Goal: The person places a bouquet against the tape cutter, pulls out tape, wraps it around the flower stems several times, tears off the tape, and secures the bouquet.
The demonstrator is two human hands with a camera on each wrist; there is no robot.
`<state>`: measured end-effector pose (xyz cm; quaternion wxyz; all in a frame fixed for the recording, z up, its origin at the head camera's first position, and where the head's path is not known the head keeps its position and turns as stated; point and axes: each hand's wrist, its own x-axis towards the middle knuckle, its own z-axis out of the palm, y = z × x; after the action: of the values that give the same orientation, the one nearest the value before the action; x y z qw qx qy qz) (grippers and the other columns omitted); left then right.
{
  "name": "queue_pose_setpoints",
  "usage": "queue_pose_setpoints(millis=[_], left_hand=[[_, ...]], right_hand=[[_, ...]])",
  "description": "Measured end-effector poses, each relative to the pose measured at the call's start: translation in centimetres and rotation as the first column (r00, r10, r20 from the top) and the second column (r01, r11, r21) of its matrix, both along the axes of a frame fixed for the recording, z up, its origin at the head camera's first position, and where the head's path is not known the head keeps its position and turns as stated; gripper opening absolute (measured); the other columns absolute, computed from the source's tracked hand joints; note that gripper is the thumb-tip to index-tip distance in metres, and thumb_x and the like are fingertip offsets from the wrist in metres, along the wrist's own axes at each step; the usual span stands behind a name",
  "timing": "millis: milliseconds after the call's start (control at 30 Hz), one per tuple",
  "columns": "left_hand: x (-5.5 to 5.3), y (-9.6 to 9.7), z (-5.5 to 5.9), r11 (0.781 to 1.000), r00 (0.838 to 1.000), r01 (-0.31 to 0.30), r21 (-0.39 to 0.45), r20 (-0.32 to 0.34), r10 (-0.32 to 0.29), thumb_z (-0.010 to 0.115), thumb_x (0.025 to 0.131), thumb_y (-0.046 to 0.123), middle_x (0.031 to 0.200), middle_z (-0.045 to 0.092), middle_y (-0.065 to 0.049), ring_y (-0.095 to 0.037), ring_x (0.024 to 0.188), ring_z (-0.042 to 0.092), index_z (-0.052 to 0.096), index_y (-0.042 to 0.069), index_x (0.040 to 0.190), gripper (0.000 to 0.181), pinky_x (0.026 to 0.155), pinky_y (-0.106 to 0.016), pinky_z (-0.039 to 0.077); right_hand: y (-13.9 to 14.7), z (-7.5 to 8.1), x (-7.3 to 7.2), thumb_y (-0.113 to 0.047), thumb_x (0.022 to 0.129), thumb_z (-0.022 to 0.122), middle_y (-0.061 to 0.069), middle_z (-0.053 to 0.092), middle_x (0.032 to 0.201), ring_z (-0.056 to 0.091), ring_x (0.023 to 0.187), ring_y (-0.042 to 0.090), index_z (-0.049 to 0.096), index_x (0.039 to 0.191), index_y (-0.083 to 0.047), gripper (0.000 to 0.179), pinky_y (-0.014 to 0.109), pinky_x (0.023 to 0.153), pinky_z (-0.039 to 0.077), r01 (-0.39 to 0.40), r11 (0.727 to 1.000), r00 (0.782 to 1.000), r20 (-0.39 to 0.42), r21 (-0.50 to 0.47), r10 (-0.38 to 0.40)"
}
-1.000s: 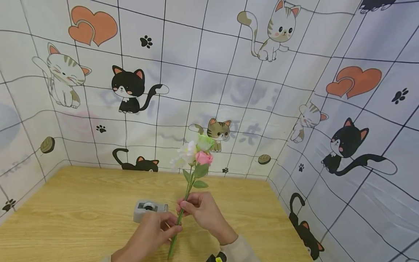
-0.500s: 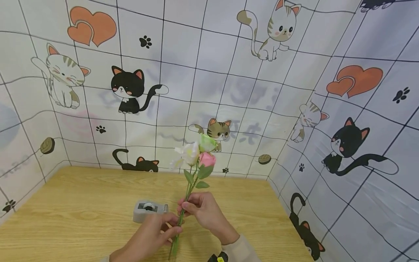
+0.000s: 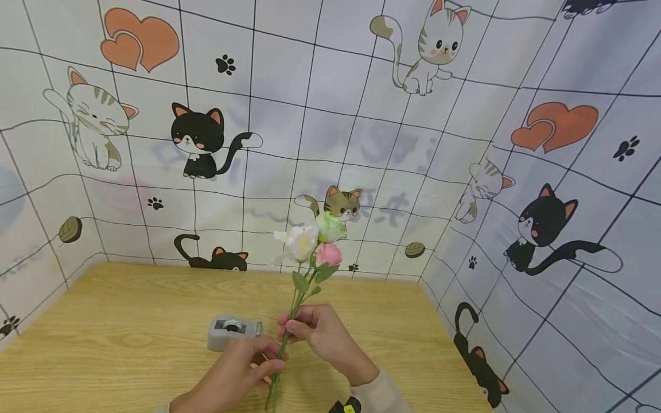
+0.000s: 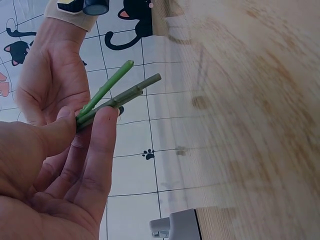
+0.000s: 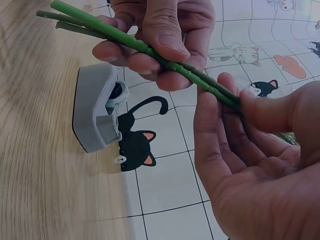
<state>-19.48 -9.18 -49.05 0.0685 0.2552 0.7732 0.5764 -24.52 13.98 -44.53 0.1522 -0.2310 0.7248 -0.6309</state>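
A small bunch of artificial flowers stands tilted over the table in the head view: a white flower (image 3: 299, 243), a light green rose (image 3: 330, 227) and a pink rose (image 3: 329, 254), with leaves below. My left hand (image 3: 236, 367) pinches the lower green stems (image 5: 150, 52) between thumb and fingers. Higher up, my right hand (image 3: 321, 335) pinches the same stems between thumb and fingertips. Three cut stem ends (image 4: 131, 64) jut out past my left fingers in the left wrist view, fanned slightly apart. The blossoms are outside both wrist views.
Behind my left hand, a grey tape dispenser (image 3: 219, 338) with a roll of tape stands on the wood-grain table (image 3: 129, 321). Cat-print cloth walls (image 3: 289, 115) rise along the table's back and right sides. A black wrist device (image 3: 345, 406) sits by my right sleeve.
The flower heads have shifted slightly right and turned, and the leaves now sit at a different angle. Both hands stay in nearly the same place on the stems.
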Motion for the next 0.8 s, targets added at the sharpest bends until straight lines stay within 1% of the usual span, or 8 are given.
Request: queue_pose_setpoints(millis=[100,233,333,400,533,633,733,800], left_hand=[[0.13,0.1,0.01,1.0,1.0,-0.005,-0.006,0.003,0.005,0.083,0.108,0.009,0.104,0.083,-0.015,-0.003,0.086,0.078,0.082,0.007,0.11,0.004,0.069,-0.031,0.073],[0.27,0.04,0.23,1.0,1.0,-0.02,-0.017,0.009,0.02,0.084,0.107,0.011,0.102,0.083,-0.012,-0.004,0.085,0.077,0.082,0.003,0.109,0.008,0.069,-0.032,0.073],[0.35,0.02,0.37,0.999,1.0,-0.028,-0.02,0.012,0.028,0.085,0.107,0.011,0.101,0.082,-0.008,-0.005,0.085,0.077,0.081,0.002,0.109,0.01,0.069,-0.033,0.073],[0.41,0.05,0.38,0.999,0.999,-0.031,-0.02,0.005,0.031,0.085,0.107,0.01,0.1,0.082,-0.008,-0.004,0.085,0.077,0.082,0.004,0.108,0.007,0.069,-0.033,0.073],[0.54,0.07,0.35,0.999,0.999,-0.037,-0.012,-0.02,0.037,0.084,0.107,0.008,0.097,0.083,-0.007,-0.003,0.084,0.077,0.082,0.01,0.104,0.004,0.069,-0.034,0.073],[0.67,-0.03,0.34,0.999,0.998,-0.041,-0.002,-0.038,0.041,0.085,0.106,0.009,0.097,0.084,-0.009,-0.003,0.083,0.077,0.082,0.01,0.104,0.004,0.069,-0.034,0.073],[0.76,-0.22,0.33,0.999,0.998,-0.042,0.01,-0.048,0.043,0.086,0.106,0.011,0.1,0.084,-0.011,-0.003,0.084,0.078,0.083,0.006,0.107,0.005,0.07,-0.035,0.073],[0.81,-0.34,0.32,0.999,0.998,-0.045,0.011,-0.052,0.045,0.085,0.106,0.009,0.101,0.084,-0.01,-0.003,0.085,0.079,0.084,0.006,0.109,0.004,0.07,-0.033,0.073]], right_hand=[[0.19,-0.14,0.09,-0.014,0.117,0.072,0.031,0.084,0.123,0.084,0.103,0.012,0.082,0.129,0.003,0.022,0.03,0.099,0.072,-0.02,1.0,1.0,0.008,-0.003,0.02],[0.11,-0.14,0.06,-0.021,0.118,0.073,0.029,0.085,0.125,0.084,0.105,0.01,0.082,0.13,0.003,0.029,0.031,0.1,0.071,-0.052,0.999,0.999,-0.002,0.004,0.052],[0.1,-0.14,0.09,-0.023,0.118,0.072,0.029,0.085,0.124,0.084,0.105,0.009,0.082,0.131,0.004,0.031,0.031,0.099,0.071,-0.063,0.998,0.998,-0.016,0.008,0.064],[0.12,-0.17,0.17,-0.022,0.118,0.072,0.03,0.085,0.124,0.084,0.105,0.009,0.081,0.132,0.004,0.031,0.031,0.099,0.072,-0.066,0.998,0.998,-0.024,0.002,0.066],[0.03,-0.21,0.31,-0.021,0.118,0.073,0.033,0.084,0.123,0.084,0.104,0.009,0.081,0.133,0.005,0.031,0.031,0.098,0.072,-0.062,0.998,0.998,-0.031,-0.01,0.061],[-0.16,-0.26,0.45,-0.02,0.117,0.074,0.034,0.084,0.123,0.084,0.102,0.009,0.082,0.132,0.004,0.029,0.033,0.098,0.072,-0.051,0.999,0.998,-0.037,-0.008,0.051],[-0.39,-0.31,0.61,-0.018,0.116,0.076,0.029,0.084,0.126,0.083,0.101,0.007,0.083,0.13,0.002,0.026,0.032,0.096,0.072,-0.032,0.999,0.999,-0.035,0.005,0.032],[-0.53,-0.33,0.76,-0.017,0.114,0.078,0.024,0.085,0.128,0.083,0.1,0.007,0.083,0.129,0.0,0.024,0.03,0.094,0.072,-0.015,1.0,0.999,-0.038,0.021,0.016]])
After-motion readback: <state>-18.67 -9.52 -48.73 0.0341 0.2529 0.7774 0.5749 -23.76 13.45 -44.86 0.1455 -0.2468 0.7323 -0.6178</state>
